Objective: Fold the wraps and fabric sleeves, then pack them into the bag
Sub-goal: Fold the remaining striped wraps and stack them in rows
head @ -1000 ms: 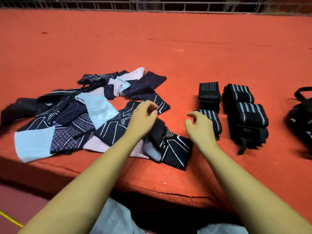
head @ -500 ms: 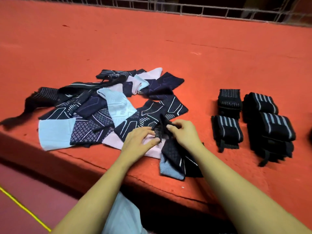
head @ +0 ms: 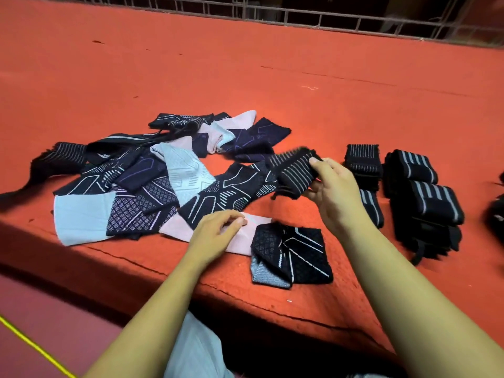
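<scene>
**Red tabletop, a big heap of sleeves, and one wrap in hand**

A wide red tabletop (head: 272, 64) fills most of the view. A metal rail (head: 327, 15) runs along its far edge.

On the left lies a big messy pile of fabric sleeves (head: 152, 186). They are dark blue, black, light blue and pink, and they lie on top of each other, not folded.

On the right sits a stack of rolled black wraps (head: 425, 197) with grey stripes. Just left of it is a smaller stack of wraps (head: 364, 162).

Near the front edge, between the two arms, lies one folded sleeve (head: 294, 255). It is black with white lines.

A dark thing (head: 497, 214) peeks in at the right edge (too little shows to tell what it is).

The right hand (head: 335, 192) holds a striped wrap (head: 296, 170) up above the tabletop, between the pile and the smaller stack. Its grip is clamped on the wrap, thumb on top and fingers below. The wrap looks blurry.

The left hand (head: 218, 230) is low over a pink sleeve (head: 174, 227) at the near side of the pile. Its grip is loose, with fingers softly bent and holding nothing.
</scene>
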A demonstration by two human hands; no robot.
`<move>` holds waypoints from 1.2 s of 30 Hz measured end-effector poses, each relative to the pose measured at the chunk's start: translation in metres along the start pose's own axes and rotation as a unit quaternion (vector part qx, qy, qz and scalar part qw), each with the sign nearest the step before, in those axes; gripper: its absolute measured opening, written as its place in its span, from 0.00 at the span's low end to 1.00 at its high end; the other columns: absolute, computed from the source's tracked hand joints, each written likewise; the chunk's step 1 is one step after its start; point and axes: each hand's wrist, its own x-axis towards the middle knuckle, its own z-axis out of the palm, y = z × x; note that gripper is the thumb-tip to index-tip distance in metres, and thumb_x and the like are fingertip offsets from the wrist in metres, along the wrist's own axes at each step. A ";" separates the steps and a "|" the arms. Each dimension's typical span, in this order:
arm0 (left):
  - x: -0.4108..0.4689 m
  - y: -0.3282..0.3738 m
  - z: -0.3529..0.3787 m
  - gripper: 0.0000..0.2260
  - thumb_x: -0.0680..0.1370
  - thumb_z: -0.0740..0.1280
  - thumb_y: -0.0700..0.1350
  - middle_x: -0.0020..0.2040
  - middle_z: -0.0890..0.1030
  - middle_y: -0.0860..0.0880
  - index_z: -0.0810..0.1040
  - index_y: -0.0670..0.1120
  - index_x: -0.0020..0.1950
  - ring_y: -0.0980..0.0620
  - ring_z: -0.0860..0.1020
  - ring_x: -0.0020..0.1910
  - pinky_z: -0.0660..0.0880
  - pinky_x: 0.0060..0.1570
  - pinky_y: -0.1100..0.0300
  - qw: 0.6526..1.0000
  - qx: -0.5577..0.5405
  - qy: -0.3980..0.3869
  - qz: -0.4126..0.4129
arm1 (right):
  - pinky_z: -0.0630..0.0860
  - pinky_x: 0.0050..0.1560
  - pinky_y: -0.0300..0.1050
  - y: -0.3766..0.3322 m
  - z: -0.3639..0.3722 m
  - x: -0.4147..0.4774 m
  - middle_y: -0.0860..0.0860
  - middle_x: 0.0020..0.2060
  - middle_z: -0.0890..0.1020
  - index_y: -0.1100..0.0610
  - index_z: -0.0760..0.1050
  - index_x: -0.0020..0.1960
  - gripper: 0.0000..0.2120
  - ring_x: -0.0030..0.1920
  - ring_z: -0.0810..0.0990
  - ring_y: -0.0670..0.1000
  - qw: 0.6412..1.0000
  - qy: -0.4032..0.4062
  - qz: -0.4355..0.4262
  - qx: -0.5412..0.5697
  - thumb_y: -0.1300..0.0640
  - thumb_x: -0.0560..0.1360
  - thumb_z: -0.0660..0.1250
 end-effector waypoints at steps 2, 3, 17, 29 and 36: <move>-0.002 0.007 -0.001 0.12 0.78 0.62 0.56 0.47 0.85 0.58 0.81 0.52 0.51 0.60 0.81 0.51 0.76 0.59 0.50 0.998 -0.052 0.013 -0.029 | 0.78 0.39 0.45 0.005 -0.011 -0.013 0.51 0.36 0.78 0.54 0.73 0.41 0.10 0.38 0.76 0.52 1.000 0.009 0.015 0.020 0.59 0.81 0.62; -0.003 0.013 0.000 0.13 0.78 0.61 0.56 0.47 0.84 0.58 0.81 0.51 0.50 0.60 0.81 0.51 0.76 0.59 0.51 0.996 -0.074 0.028 -0.037 | 0.78 0.39 0.45 0.009 -0.017 -0.020 0.53 0.37 0.77 0.54 0.73 0.41 0.10 0.38 0.75 0.52 0.999 0.011 0.026 0.034 0.60 0.80 0.63; -0.015 0.107 0.052 0.19 0.69 0.75 0.39 0.48 0.80 0.47 0.76 0.48 0.57 0.53 0.80 0.48 0.76 0.55 0.58 0.910 -0.409 0.020 -0.061 | 0.77 0.50 0.44 0.033 -0.060 -0.093 0.51 0.46 0.86 0.57 0.84 0.48 0.09 0.46 0.82 0.47 0.985 -0.097 0.069 -0.123 0.56 0.69 0.78; -0.026 0.123 0.045 0.15 0.74 0.72 0.40 0.49 0.82 0.40 0.76 0.44 0.59 0.48 0.80 0.47 0.77 0.47 0.59 0.883 -0.412 -0.192 -0.115 | 0.76 0.43 0.47 0.009 -0.056 -0.082 0.57 0.41 0.83 0.54 0.80 0.39 0.10 0.41 0.80 0.53 0.991 0.098 0.036 0.085 0.64 0.76 0.68; -0.032 0.131 0.044 0.04 0.76 0.70 0.46 0.39 0.73 0.47 0.77 0.51 0.43 0.52 0.70 0.39 0.69 0.40 0.61 0.906 -0.342 -0.244 -0.059 | 0.78 0.56 0.58 -0.004 -0.064 -0.075 0.57 0.44 0.83 0.57 0.75 0.48 0.04 0.46 0.81 0.55 0.976 0.158 0.033 0.144 0.62 0.80 0.63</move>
